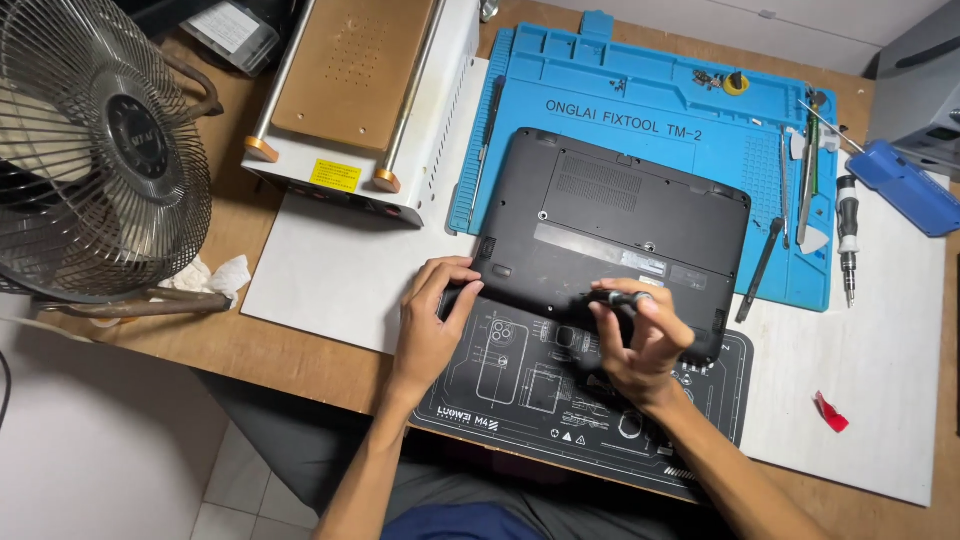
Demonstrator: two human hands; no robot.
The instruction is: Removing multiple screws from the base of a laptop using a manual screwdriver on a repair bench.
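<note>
Two hands at work on laptop (610, 235), laid underside up across black mat (520, 385) and blue mat (650, 100). Left hand (432, 325) pressed open-fingered on near-left corner, steadying. Right hand (640, 340) pinched around screwdriver (615, 297), tip at near edge.

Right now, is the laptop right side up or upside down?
Upside down. The black laptop lies shut on the mats with its underside up: vent slots and screw holes show, no screen or keys.
</note>
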